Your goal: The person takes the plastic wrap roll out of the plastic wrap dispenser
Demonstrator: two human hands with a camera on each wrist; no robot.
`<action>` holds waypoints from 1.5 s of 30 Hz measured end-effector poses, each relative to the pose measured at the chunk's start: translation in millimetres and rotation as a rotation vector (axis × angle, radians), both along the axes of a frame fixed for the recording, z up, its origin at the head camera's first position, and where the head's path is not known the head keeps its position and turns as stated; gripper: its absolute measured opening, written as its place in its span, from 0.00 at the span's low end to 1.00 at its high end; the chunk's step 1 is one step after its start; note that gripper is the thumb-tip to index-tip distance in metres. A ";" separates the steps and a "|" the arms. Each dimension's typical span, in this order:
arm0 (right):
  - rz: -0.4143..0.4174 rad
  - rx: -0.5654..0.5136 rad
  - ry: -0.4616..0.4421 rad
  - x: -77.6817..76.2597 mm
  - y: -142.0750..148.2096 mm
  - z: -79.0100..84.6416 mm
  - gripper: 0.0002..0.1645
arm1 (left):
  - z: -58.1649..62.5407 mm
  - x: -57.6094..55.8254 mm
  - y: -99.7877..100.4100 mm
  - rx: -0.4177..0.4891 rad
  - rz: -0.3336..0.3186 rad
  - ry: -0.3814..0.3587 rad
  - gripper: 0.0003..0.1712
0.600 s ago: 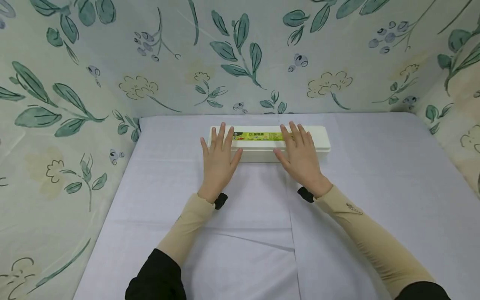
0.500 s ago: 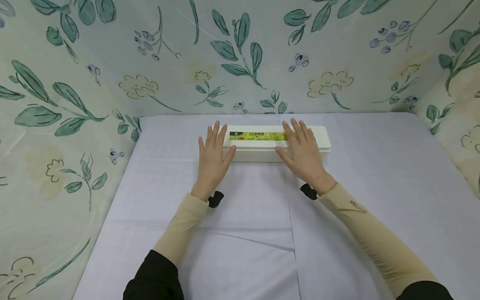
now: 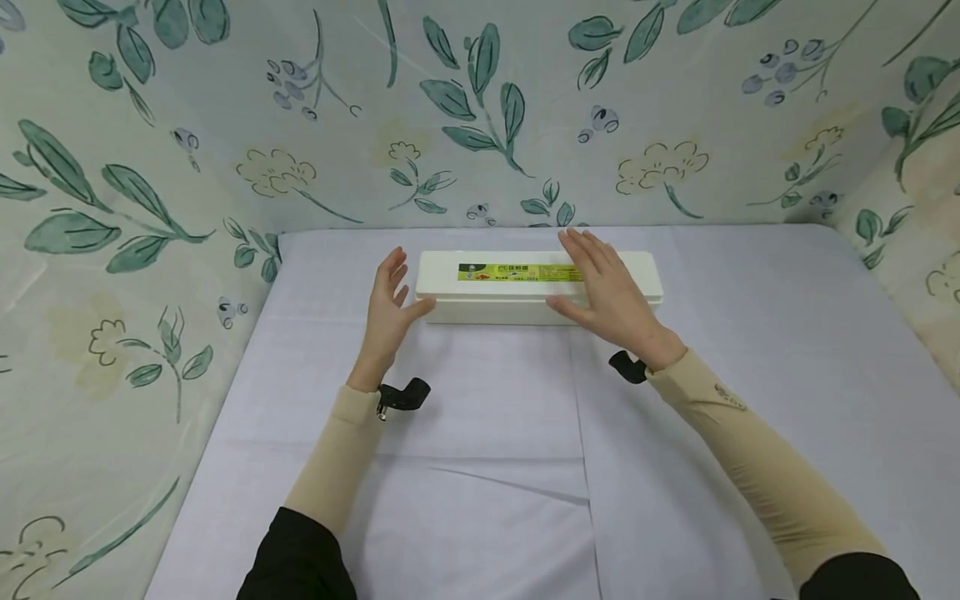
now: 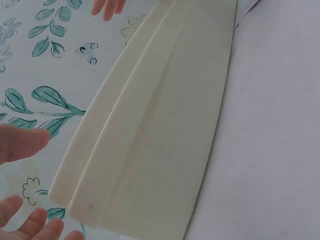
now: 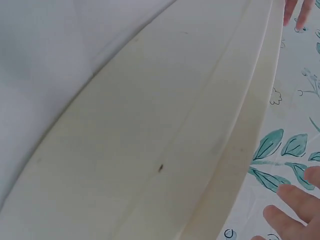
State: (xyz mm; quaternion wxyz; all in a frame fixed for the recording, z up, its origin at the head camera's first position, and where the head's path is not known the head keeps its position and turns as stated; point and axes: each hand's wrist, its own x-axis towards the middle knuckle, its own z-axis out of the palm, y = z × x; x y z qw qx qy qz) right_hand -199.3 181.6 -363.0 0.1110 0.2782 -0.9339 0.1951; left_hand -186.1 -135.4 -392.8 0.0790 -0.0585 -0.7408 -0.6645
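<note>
A long white cling film box [image 3: 510, 311] with a yellow-green printed label [image 3: 517, 272] lies crosswise on the cloth near the back. My left hand [image 3: 384, 325] is at its left end, thumb apart from the loosely bent fingers. In the left wrist view, the thumb [image 4: 25, 143] and fingertips [image 4: 37, 222] show beside the box's end, with nothing held. My right hand [image 3: 615, 304] reaches over the right part of the lid, fingers extended, thumb near the front edge, covering the label's right end. The right wrist view shows the box front [image 5: 150, 115] large, fingertips [image 5: 290, 205] beyond it.
A white cloth [image 3: 495, 392] with creases covers the table. Leaf-and-flower patterned fabric [image 3: 337, 125] rises behind the table and along both sides. Black wrist cameras [image 3: 405, 394] sit at both wrists.
My left hand has moved off the lid to the left and turned sideways, fingers bending. My right hand has shifted slightly right and tilted. The box stays in place.
</note>
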 end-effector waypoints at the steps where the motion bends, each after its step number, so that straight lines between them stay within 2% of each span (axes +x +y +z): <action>1: 0.013 0.003 -0.008 -0.4 -0.5 0.5 0.54 | -1.9 -0.6 -1.7 0.029 -0.016 -0.035 0.50; 8: 0.136 0.025 0.005 -5.0 -4.7 -1.0 0.57 | -15.5 -9.5 -14.8 0.107 -0.106 -0.247 0.58; 13: 0.198 0.048 -0.005 -6.6 -8.8 -0.6 0.59 | -23.3 -17.9 -18.4 0.155 -0.178 -0.325 0.62; 18: 0.244 0.085 -0.016 -8.7 -16.2 0.9 0.60 | -28.9 -25.9 -18.1 0.149 -0.217 -0.333 0.63; 26: 0.265 0.118 -0.032 -17.1 -27.9 3.9 0.61 | -38.7 -36.6 -16.5 0.150 -0.246 -0.311 0.62; 29: 0.259 0.125 -0.059 -20.8 -30.9 4.8 0.61 | -41.3 -39.4 -16.8 0.122 -0.253 -0.305 0.61; 36: 0.226 0.148 -0.140 -27.1 -35.2 7.3 0.62 | -43.4 -42.9 -15.0 -0.021 -0.253 -0.311 0.60; 45: 0.201 0.176 -0.239 -35.7 -43.3 11.2 0.63 | -47.1 -46.4 -10.8 -0.011 -0.237 -0.294 0.62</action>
